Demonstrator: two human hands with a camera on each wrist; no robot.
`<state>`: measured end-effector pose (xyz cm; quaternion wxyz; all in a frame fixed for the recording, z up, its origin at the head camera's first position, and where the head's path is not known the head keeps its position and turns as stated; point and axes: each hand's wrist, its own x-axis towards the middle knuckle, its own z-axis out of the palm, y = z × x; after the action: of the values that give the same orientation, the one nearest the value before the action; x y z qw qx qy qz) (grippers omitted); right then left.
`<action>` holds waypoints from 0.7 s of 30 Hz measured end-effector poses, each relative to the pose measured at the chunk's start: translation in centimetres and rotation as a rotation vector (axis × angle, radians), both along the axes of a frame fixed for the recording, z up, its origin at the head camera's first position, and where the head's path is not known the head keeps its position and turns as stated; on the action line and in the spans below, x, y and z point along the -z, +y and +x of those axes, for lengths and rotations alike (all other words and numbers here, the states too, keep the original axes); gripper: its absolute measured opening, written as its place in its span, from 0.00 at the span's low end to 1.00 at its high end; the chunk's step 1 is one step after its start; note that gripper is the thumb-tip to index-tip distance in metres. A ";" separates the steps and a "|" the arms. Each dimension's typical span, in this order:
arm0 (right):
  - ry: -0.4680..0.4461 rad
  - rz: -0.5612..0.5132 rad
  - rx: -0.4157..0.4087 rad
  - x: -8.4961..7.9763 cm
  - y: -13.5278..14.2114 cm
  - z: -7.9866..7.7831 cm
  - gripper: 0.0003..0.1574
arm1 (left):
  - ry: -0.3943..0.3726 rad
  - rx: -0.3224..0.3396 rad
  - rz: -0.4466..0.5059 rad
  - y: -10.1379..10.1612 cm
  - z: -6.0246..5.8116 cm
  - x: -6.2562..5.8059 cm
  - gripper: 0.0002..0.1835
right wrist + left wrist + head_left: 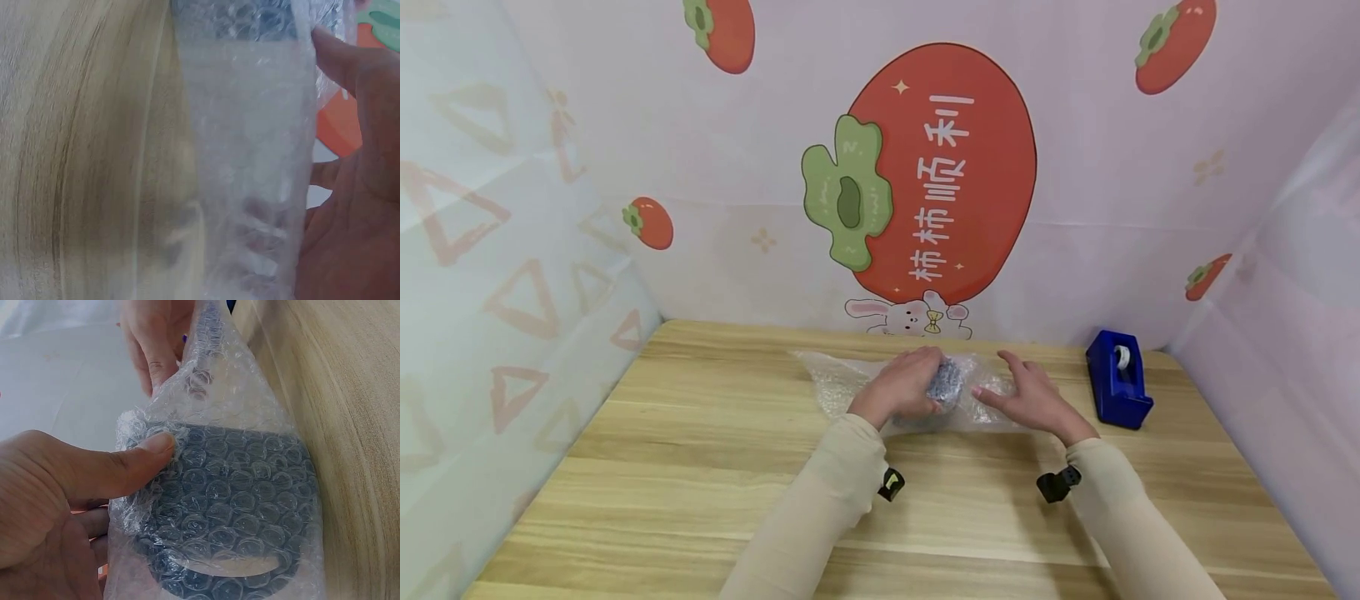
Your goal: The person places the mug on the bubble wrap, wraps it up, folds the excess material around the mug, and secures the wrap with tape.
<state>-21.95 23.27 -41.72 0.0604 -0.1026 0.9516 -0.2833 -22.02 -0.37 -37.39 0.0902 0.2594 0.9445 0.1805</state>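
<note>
A dark item wrapped in clear bubble wrap lies near the back of the wooden table. Through the bubbles in the left wrist view, a curved slot shows near its lower edge; its exact kind is hard to tell. My left hand grips the wrapped item, thumb pressed on the near face, other fingers partly hidden behind. At the wrap's right end is my right hand, thumb and fingers spread apart. In the right wrist view its thumb is at the wrap's edge, and fingers show blurred through the film.
A blue tape dispenser with a small roll stands on the table at the right, beyond my right hand. Behind the wooden table rises a pale backdrop with persimmon drawings. Patterned sheets close off both sides.
</note>
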 end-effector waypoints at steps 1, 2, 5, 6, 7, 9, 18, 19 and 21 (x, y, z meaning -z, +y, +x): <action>-0.023 0.001 0.003 0.1 0.1 -0.1 0.62 | -0.002 0.000 -0.001 0.0 0.0 0.0 0.35; -0.043 0.003 0.004 0.2 0.1 -0.3 0.64 | -0.004 0.001 -0.002 0.0 0.0 0.0 0.35; -0.091 -0.007 0.004 0.5 0.2 -0.6 0.67 | 0.001 0.004 -0.005 0.0 0.0 0.1 0.34; -0.104 -0.010 0.004 0.6 0.3 -0.7 0.68 | 0.003 0.006 -0.004 0.0 0.0 0.1 0.34; -0.115 -0.014 0.005 0.7 0.3 -0.8 0.68 | 0.007 0.009 -0.005 0.0 0.0 0.1 0.33; -0.134 -0.018 0.005 0.8 0.3 -0.9 0.69 | 0.015 0.013 -0.004 0.0 -0.1 0.2 0.32; -0.163 -0.026 0.005 1.0 0.2 -1.3 0.69 | 0.018 0.015 0.002 -0.1 0.0 0.1 0.33; -0.161 -0.030 0.001 1.0 0.2 -1.3 0.68 | 0.023 0.017 0.001 -0.1 0.0 0.1 0.33; -0.151 -0.042 -0.007 1.0 0.2 -1.3 0.67 | 0.029 0.020 0.000 -0.1 0.0 0.1 0.33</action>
<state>-23.20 23.52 -42.75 0.1311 -0.0855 0.9378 -0.3099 -22.02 -0.46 -37.53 0.0784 0.2712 0.9430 0.1759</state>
